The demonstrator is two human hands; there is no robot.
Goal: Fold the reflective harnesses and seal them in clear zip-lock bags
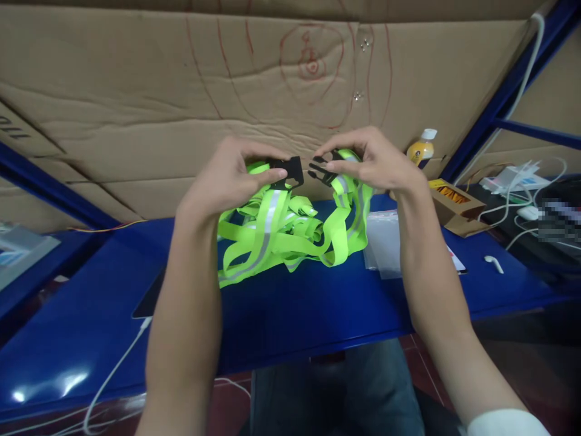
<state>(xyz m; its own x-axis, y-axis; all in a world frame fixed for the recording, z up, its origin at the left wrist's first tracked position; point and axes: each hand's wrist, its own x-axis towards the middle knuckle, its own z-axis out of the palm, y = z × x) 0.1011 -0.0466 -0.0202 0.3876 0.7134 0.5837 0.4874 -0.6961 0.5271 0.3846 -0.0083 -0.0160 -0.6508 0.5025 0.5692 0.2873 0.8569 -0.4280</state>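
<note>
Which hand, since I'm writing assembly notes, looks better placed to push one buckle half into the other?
The right hand, probably: it pinches the pronged buckle half, which points toward the socket half across a small gap. The left hand grips that socket half, so seems better suited to steadying.

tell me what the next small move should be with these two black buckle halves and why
Probably move the right hand toward the left hand, guiding the pronged half into the socket half: the halves face each other with a gap between, and one is pinched in each hand.
</note>
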